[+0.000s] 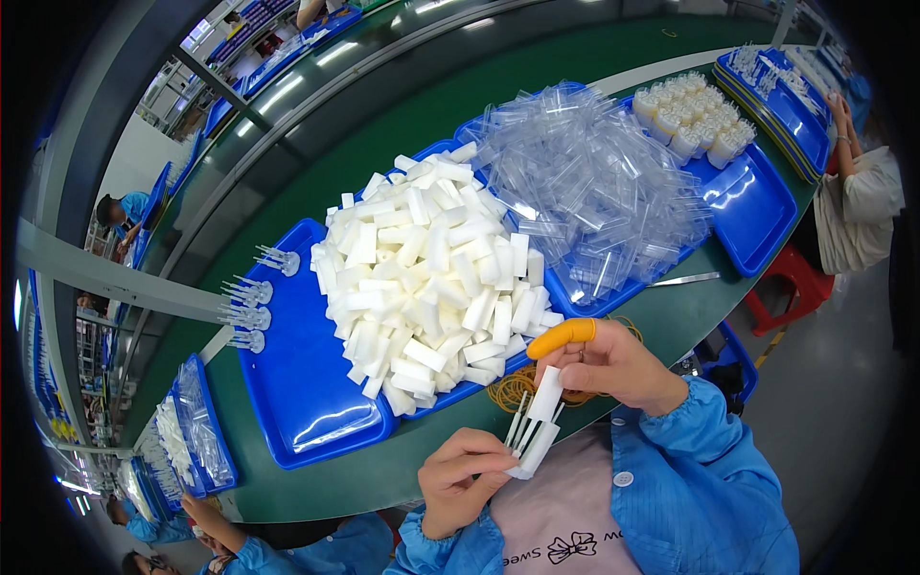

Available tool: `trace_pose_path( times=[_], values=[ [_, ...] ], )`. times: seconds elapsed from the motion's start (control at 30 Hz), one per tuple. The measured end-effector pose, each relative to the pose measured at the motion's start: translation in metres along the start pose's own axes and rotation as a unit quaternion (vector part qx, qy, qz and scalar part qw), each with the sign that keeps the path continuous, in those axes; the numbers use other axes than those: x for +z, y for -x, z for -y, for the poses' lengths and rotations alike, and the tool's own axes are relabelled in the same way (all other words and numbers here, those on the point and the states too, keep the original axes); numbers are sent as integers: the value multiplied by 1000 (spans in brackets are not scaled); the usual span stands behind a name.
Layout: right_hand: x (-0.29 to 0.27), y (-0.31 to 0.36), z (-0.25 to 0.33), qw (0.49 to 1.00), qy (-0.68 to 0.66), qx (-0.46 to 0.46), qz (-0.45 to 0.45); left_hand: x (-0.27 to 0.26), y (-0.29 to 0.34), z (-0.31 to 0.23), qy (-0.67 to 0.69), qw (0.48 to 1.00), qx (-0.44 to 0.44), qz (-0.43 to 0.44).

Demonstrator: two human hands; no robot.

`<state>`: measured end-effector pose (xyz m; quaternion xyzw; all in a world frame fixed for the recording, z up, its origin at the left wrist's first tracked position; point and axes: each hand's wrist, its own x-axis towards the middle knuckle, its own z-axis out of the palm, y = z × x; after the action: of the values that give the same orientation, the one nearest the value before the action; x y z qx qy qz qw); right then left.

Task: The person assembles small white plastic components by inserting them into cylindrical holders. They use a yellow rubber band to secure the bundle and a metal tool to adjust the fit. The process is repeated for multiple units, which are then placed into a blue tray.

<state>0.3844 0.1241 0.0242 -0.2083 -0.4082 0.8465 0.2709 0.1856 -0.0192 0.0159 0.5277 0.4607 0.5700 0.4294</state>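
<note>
L hand (465,482) clamps on white pronged base (520,471), R hand (613,366) w/ orange finger cot (563,337) pinches white rect. block (547,395) nr prongs (518,419), block pile (426,278) opp.

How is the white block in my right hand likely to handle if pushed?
The white block is probably fairly stiff, as the right hand pinches it without visible bending. It may be light, since a mere pinch seems to hold it. Its flat faces suggest it would slide or tip rather than roll.
</note>
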Motion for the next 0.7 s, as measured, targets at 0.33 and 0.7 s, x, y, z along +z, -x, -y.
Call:
trace_pose_path(
  times=[0.33,0.7],
  values=[
    [17,7,-12,998,57,14,23,12,6,2,-127,986,66,-83],
    [13,-11,3,952,287,-108,-19,16,11,15,130,979,-97,-125]
  ],
)
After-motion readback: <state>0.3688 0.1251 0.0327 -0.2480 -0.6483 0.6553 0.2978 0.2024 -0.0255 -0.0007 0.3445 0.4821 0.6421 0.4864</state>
